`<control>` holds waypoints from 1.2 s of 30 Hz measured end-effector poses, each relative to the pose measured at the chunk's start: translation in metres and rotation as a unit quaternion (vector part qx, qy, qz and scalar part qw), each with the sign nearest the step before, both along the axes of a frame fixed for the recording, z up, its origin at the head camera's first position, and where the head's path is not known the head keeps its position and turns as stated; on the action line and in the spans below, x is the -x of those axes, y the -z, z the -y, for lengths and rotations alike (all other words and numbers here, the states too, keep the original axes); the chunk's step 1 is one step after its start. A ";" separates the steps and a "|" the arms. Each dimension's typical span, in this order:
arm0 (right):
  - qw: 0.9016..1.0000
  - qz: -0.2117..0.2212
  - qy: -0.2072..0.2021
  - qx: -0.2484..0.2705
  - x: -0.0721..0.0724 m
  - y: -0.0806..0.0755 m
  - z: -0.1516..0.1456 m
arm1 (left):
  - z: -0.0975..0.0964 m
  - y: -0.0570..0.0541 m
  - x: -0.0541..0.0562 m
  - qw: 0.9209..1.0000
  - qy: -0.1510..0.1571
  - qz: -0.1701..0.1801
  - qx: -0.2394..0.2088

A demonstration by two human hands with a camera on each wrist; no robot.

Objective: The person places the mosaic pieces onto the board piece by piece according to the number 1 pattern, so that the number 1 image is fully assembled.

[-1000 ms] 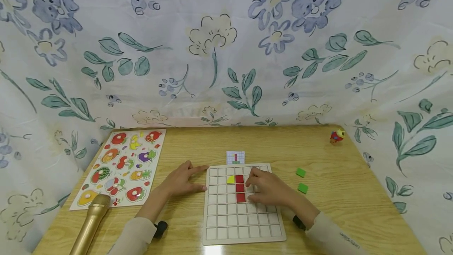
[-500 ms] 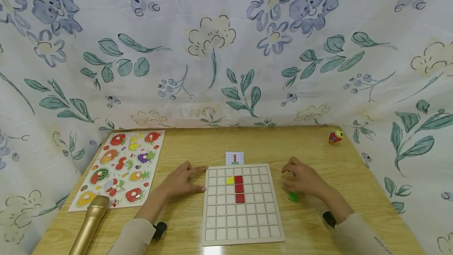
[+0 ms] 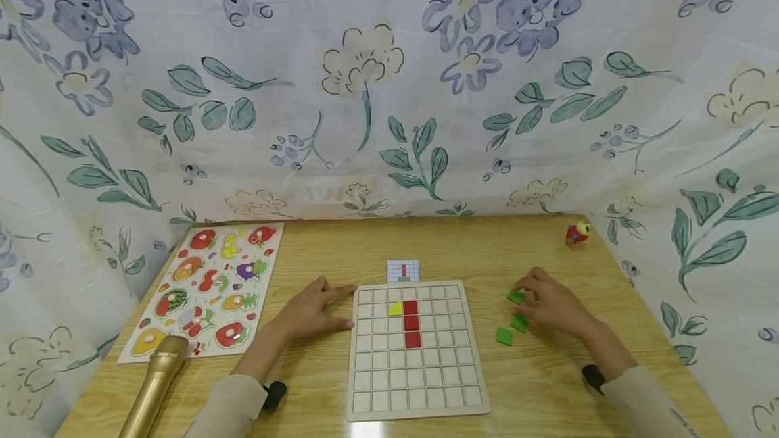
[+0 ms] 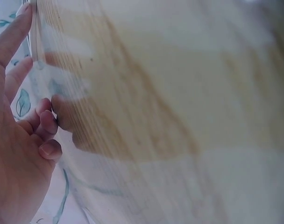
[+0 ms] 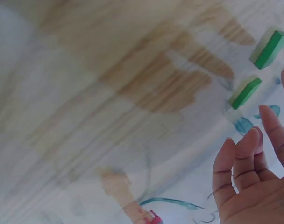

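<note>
My left hand [image 3: 313, 309] rests at the left edge of a pale wooden grid board [image 3: 380, 380], index finger and thumb spread and touching its rim; its other fingers are loosely bent in the left wrist view. On the board lie a yellow piece [image 3: 396, 309] and a column of red square tiles [image 3: 412, 322]. My right hand [image 3: 556, 306] is right of the board, fingertips close to two green tiles [image 3: 519, 323]. In the right wrist view its fingers are apart from the green tile [image 5: 246, 93]. A third green tile [image 3: 504, 336] lies nearer the board.
A small printed grid card [image 3: 404, 270] lies behind the board. At left are a fruit puzzle board [image 3: 209, 276] and a gold microphone [image 3: 155, 384]. A small red and yellow toy figure [image 3: 577, 234] stands at the far right corner. A floral cloth [image 3: 359, 154] hangs behind the table.
My right hand has moved off the board to the right, to the green tiles. One more green tile now shows beside the board. My left hand has stayed at the board's edge.
</note>
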State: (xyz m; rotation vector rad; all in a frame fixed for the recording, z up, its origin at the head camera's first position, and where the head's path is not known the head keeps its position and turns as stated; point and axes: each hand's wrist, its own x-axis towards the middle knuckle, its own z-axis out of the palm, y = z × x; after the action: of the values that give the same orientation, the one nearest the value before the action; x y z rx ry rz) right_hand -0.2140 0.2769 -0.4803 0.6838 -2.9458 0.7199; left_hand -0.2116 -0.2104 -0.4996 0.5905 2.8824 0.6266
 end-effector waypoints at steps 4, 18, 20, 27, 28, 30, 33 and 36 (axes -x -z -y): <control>1.000 -0.003 0.004 0.001 0.000 0.004 -0.005 | 0.000 0.000 0.001 1.000 -0.001 0.007 0.000; 1.000 0.018 0.013 0.006 0.005 0.009 -0.008 | 0.001 0.001 0.000 1.000 -0.005 0.016 0.003; 1.000 0.020 0.012 0.006 0.005 0.007 -0.007 | 0.001 0.001 0.000 1.000 -0.003 0.014 0.004; 1.000 0.023 0.015 -0.004 0.007 0.005 -0.003 | 0.001 0.001 0.001 1.000 -0.001 0.015 0.004; 1.000 0.022 0.015 -0.005 0.007 0.005 -0.003 | 0.001 0.001 0.001 1.000 -0.001 0.015 0.004; 1.000 0.022 0.018 -0.010 0.007 0.005 -0.003 | 0.001 0.001 0.001 1.000 -0.001 0.015 0.005; 0.999 0.022 0.020 -0.017 0.008 0.006 -0.003 | 0.001 0.001 0.001 1.000 -0.002 0.015 0.004; 0.999 0.024 0.021 -0.018 0.009 0.008 -0.003 | 0.001 0.002 0.001 1.000 -0.003 0.015 0.002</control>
State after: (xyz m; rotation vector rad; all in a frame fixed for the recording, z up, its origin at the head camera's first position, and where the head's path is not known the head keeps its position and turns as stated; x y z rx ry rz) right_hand -0.2229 0.2798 -0.4880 0.6137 -3.0151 0.6903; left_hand -0.2126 -0.2116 -0.5012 0.5667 2.8582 0.6240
